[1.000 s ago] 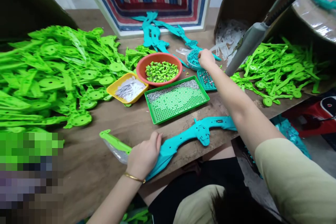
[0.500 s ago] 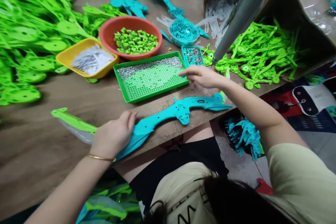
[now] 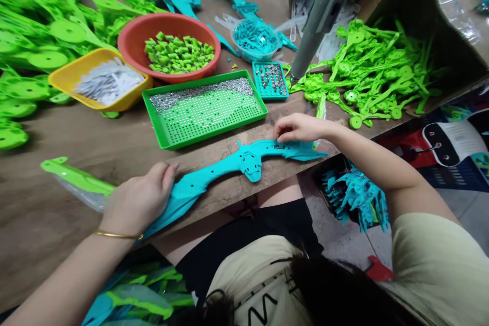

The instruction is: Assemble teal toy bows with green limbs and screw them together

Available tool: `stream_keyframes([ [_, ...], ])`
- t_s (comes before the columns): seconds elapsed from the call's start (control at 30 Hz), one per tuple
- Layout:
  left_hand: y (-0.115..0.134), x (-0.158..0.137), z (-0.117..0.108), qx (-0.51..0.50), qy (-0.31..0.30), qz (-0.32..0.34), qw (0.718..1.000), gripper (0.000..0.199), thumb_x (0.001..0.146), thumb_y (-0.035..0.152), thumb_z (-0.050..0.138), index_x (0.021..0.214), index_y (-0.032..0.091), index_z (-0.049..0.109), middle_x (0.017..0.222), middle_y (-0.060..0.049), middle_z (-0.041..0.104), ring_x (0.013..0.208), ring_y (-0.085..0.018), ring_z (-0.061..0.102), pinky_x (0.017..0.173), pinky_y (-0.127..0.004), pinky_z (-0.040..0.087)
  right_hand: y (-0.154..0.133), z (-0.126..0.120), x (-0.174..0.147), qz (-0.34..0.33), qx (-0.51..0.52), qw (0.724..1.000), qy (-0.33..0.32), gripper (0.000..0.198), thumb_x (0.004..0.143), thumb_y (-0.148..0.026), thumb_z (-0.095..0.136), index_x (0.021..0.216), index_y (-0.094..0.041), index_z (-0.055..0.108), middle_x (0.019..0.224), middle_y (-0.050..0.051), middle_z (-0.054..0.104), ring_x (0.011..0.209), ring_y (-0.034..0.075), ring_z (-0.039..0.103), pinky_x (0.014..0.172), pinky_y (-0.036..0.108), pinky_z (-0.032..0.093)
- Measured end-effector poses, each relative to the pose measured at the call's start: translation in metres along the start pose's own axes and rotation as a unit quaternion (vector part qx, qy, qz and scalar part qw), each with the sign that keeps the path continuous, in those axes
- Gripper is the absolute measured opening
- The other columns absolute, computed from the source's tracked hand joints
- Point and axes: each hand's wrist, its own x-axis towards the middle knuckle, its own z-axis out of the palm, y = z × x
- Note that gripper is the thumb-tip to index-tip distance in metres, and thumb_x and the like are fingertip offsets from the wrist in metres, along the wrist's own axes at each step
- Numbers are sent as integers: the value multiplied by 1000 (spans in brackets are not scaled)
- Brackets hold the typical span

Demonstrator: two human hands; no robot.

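A turquoise plastic toy bow [image 3: 250, 164] lies along the front of the table. My left hand [image 3: 139, 197] is closed around its left end, where a bright green limb [image 3: 78, 177] with a clear covering sticks out. Over the bow's right arm is my right hand [image 3: 300, 127], fingertips pinched together at a small dark slot; whatever is between them is too small to make out. Behind the bow lies a green perforated tray [image 3: 206, 125] with small silver metal pieces along its far side. Next to it, a small turquoise tray [image 3: 275, 97] holds metal parts.
A grey electric screwdriver [image 3: 321, 18] hangs tip-down behind my right hand. Further back are a red bowl [image 3: 132, 35] of green pieces, a yellow container [image 3: 63, 76] of white strips and a clear bowl [image 3: 260, 55] of turquoise parts. Green parts [image 3: 382, 71] are heaped at right.
My right hand has moved from the green tray's right edge down to the bow's right arm, its fingers now pinched. The left hand keeps its grip. The whole view has shifted somewhat.
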Motion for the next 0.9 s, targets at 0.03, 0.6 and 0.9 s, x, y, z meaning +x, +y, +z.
stream_keyframes([
  [0.03,0,0,0,-3,3,-1,1000,46,97,47,18,99,21,56,74,-8,67,73,-28,65,63,-29,38,-2,-1,2,-22,-41,999,-15,10,82,-24,64,89,-18,69,89,2,66,83,14,61,77,29,48],
  [0.6,7,-9,5,26,53,-42,997,43,98,44,21,95,20,56,76,-10,68,73,-26,64,57,-27,20,9,14,13,51,30,994,-92,28,82,-24,63,110,-18,63,106,5,70,91,16,62,79,28,49],
  [0.9,9,-14,6,19,69,-39,997,47,98,43,18,98,19,57,75,-12,70,73,-27,66,56,-28,22,-1,19,16,125,10,991,-53,19,75,-20,66,93,-19,68,91,2,73,83,17,64,70,26,49],
])
